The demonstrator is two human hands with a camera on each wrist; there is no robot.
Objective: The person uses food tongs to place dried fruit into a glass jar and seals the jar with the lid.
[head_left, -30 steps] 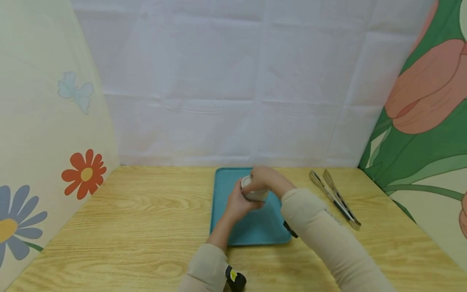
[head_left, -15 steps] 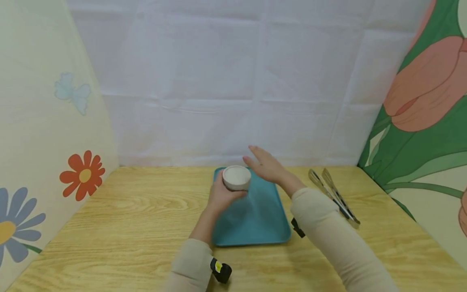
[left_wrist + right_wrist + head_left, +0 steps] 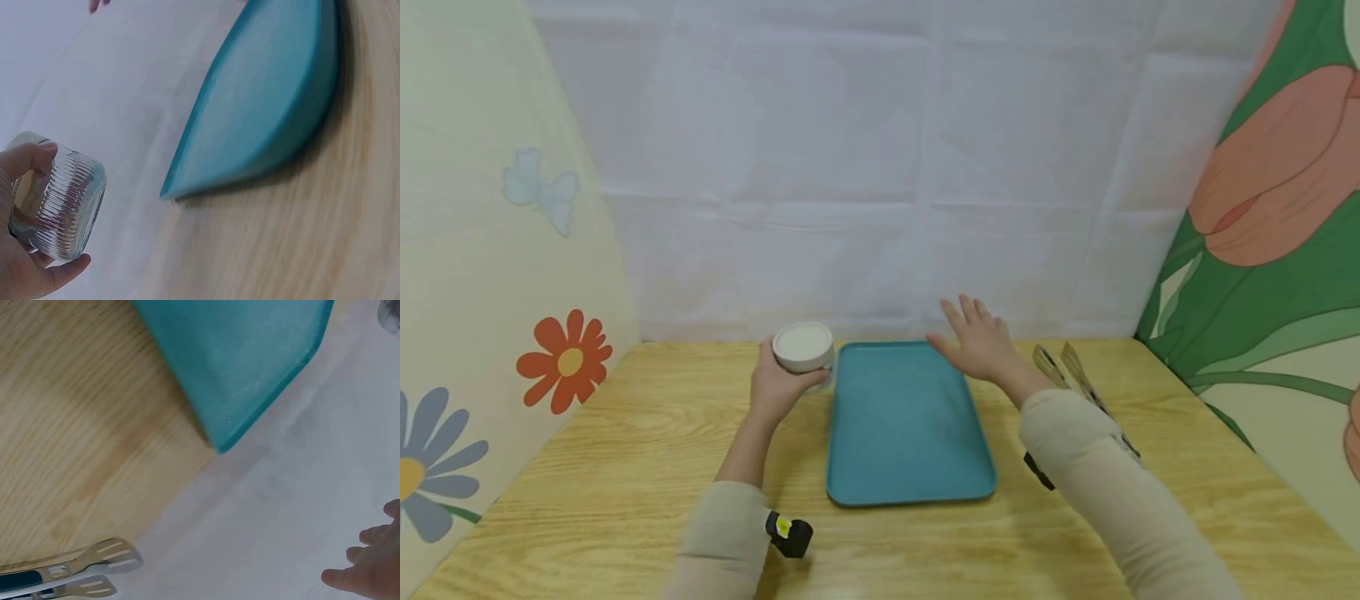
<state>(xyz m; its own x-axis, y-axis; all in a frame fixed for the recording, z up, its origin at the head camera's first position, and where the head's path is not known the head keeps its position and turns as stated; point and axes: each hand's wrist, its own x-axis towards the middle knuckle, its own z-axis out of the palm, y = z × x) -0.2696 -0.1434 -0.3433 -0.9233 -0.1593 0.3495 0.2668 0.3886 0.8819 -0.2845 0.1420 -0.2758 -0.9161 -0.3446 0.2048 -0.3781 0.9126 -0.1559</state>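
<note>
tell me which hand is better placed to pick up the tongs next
Right, most likely. The right hand is open and holds nothing, hovering over the tray's far right corner, close beside the tongs. The left hand grips the ribbed glass jar on the tray's other side.

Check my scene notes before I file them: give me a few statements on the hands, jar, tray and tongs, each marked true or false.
1. The left hand grips a ribbed glass jar with a white lid. True.
2. The jar stands on the tray. False: it is held up, left of the tray.
3. The right hand holds the tongs. False: it is open and holds nothing; the tongs lie on the table.
4. The tongs lie right of the tray. True.
5. The tray is red. False: it is teal.
</note>
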